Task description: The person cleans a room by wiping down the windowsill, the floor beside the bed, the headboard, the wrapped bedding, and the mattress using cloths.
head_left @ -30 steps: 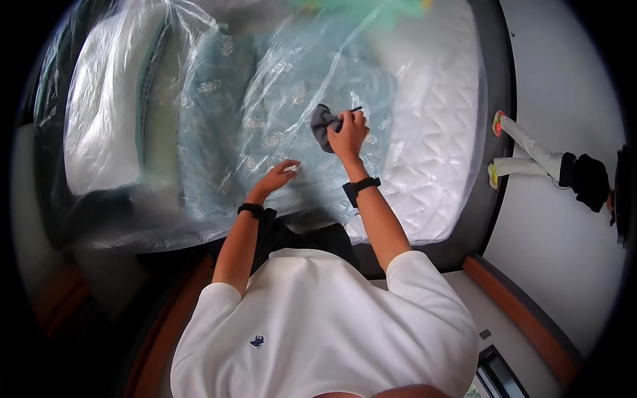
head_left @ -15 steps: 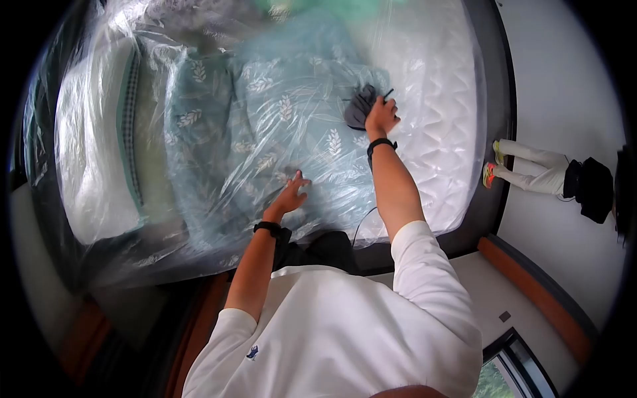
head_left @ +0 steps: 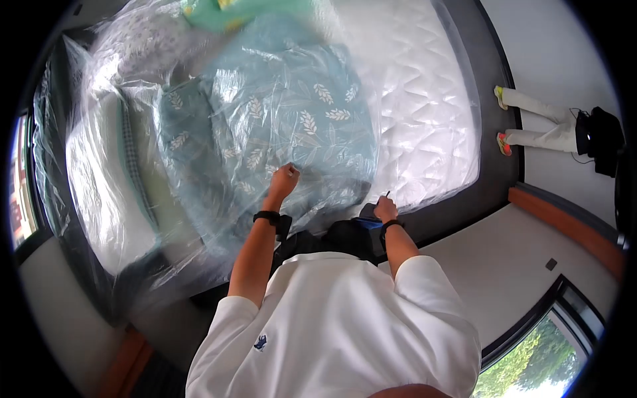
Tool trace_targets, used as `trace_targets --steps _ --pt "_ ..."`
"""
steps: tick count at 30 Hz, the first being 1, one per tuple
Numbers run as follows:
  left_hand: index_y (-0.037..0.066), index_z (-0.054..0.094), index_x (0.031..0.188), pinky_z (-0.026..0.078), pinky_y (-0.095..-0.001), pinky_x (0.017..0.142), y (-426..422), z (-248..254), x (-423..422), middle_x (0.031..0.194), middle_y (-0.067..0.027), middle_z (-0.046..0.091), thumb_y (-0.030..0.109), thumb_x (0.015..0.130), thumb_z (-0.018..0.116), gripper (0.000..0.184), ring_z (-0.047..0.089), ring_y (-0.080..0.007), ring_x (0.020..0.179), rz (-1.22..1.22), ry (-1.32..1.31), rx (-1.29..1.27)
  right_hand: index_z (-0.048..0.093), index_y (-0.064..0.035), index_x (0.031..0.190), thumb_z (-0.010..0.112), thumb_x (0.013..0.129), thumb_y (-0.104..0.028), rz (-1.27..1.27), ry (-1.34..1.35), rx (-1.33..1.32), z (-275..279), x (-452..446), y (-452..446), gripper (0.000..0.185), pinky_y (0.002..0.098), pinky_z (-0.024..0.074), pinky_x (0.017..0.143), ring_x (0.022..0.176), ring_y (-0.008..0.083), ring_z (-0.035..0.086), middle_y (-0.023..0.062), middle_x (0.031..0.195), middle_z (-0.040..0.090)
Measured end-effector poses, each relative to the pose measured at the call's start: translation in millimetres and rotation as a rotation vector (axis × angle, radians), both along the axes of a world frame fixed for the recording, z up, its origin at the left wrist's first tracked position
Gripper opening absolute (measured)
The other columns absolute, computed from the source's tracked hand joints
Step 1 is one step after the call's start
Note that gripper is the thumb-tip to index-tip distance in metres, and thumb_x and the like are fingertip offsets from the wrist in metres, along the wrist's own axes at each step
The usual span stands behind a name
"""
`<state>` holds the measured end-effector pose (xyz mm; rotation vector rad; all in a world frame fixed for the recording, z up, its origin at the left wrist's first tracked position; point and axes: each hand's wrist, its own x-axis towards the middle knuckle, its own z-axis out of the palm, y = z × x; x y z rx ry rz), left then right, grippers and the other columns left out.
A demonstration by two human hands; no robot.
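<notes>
A clear plastic sheet point(head_left: 279, 142) covers a bed with a teal leaf-patterned quilt point(head_left: 302, 99). Over the sheet near the bed's front, my left hand point(head_left: 285, 180) is closed, fingers curled together; whether anything is between them is too small to tell. My right hand point(head_left: 385, 209) is lower, at the bed's front edge beside my dark trousers, closed around a dark grey cloth item point(head_left: 369, 211) with a thin dark tip sticking up past the fingers. Something blue shows beneath it. Black bands circle both wrists.
A white quilted mattress point(head_left: 424, 106) lies at right under plastic, with white bedding point(head_left: 106, 192) at left and a green item point(head_left: 245, 12) at the far side. A person point(head_left: 557, 126) in light trousers stands beyond the right edge. A window point(head_left: 544, 351) is at lower right.
My right hand has come back from over the quilt to the bed's front edge with the grey item. My left hand's fingers, spread half a second ago, have curled closed.
</notes>
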<state>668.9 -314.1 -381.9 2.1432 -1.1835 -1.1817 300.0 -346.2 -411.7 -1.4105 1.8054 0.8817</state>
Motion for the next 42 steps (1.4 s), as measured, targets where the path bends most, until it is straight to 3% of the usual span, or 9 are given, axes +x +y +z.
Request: trace_targets --steps 8,12,15,17,21,26,30,38,42 --pt "0.009 0.063 0.104 0.043 -0.0489 0.093 21.6 3.0 -21.4 0.122 -0.0160 0.063 0.017 0.081 0.061 0.024 0.056 -0.0409 0.108 -0.140 -0.186 -0.126 0.068 -0.0033 0.104 0.067 0.076 -0.020 0.272 -0.390 -0.170 82.4 22.8 -138.0 0.033 0.0423 0.0524 0.087 0.105 0.0423 0.061 0.0233 0.115 0.064" --pt "0.011 0.061 0.109 0.041 -0.0509 0.094 13.0 29.9 -43.6 0.136 -0.0117 0.055 0.015 0.079 0.062 0.030 0.051 -0.0385 0.117 -0.051 -0.348 -0.135 0.061 -0.0051 0.103 0.071 0.077 -0.020 0.061 -0.762 -0.849 134.1 83.5 -146.9 0.031 0.0457 0.0511 0.079 0.092 0.0388 0.062 0.0193 0.099 0.060" --pt "0.015 0.058 0.118 0.039 -0.0528 0.096 -3.9 36.9 -47.7 0.146 -0.0080 0.047 0.012 0.078 0.063 0.041 0.046 -0.0367 0.124 0.015 -0.356 -0.098 0.056 -0.0093 0.122 0.066 0.083 -0.013 0.026 -1.034 -1.049 121.0 143.0 -135.0 0.041 0.0466 0.0491 0.081 0.094 0.0400 0.060 0.0200 0.104 0.057" --pt "0.019 0.050 0.133 0.036 -0.0543 0.103 -13.8 34.5 -47.9 0.150 -0.0094 0.040 0.015 0.077 0.068 0.059 0.040 -0.0392 0.131 0.061 -0.375 -0.155 0.051 -0.0138 0.133 0.066 0.084 -0.015 0.191 -0.921 -0.866 83.2 166.2 -120.1 0.051 0.0526 0.0440 0.091 0.111 0.0455 0.049 0.0217 0.123 0.050" --pt "0.019 0.029 0.150 0.024 -0.0582 0.112 -42.5 17.9 -37.7 0.156 -0.0150 0.028 0.023 0.073 0.079 0.092 0.023 -0.0435 0.143 0.012 -0.447 -0.137 0.052 -0.0239 0.135 0.066 0.085 -0.020 0.526 -0.633 -0.711 49.2 188.6 -90.8 0.052 0.0565 0.0393 0.096 0.122 0.0392 0.044 0.0173 0.142 0.040" --pt "0.007 0.029 0.148 0.023 -0.0555 0.113 -85.3 -8.2 -18.5 0.153 -0.0261 0.029 0.018 0.073 0.077 0.089 0.028 -0.0429 0.141 0.289 -0.199 -0.408 0.055 -0.0195 0.132 0.065 0.086 -0.021 0.856 -0.627 -0.915 27.3 202.9 -141.5 0.047 0.0545 0.0387 0.097 0.130 0.0361 0.040 0.0157 0.147 0.039" --pt "0.007 0.032 0.146 0.019 -0.0515 0.116 -101.3 14.3 -21.3 0.154 -0.0271 0.026 0.019 0.076 0.075 0.083 0.025 -0.0401 0.143 0.241 -0.293 -0.285 0.057 -0.0181 0.129 0.065 0.084 -0.025 0.758 -0.631 -1.021 18.5 240.9 -222.5 0.046 0.0527 0.0405 0.095 0.126 0.0345 0.043 0.0124 0.139 0.046" --pt "0.018 0.021 0.154 0.024 -0.0726 0.105 -109.1 -21.9 -22.5 0.160 -0.0154 0.018 0.030 0.067 0.085 0.109 0.012 -0.0567 0.141 0.052 -0.221 0.060 0.053 -0.0222 0.132 0.057 0.087 -0.045 0.240 -0.469 -0.702 -14.6 228.5 -325.4 0.050 0.0541 0.0479 0.094 0.123 0.0421 0.047 0.0161 0.133 0.049" --pt "0.016 0.020 0.154 0.027 -0.0715 0.105 -121.2 -30.8 -14.4 0.160 -0.0163 0.018 0.030 0.063 0.087 0.114 0.012 -0.0577 0.141 0.006 -0.205 0.124 0.056 -0.0185 0.124 0.054 0.090 -0.041 0.181 -0.399 -0.573 -57.6 161.4 -308.8 0.041 0.0542 0.0498 0.086 0.106 0.0433 0.058 0.0198 0.117 0.056"
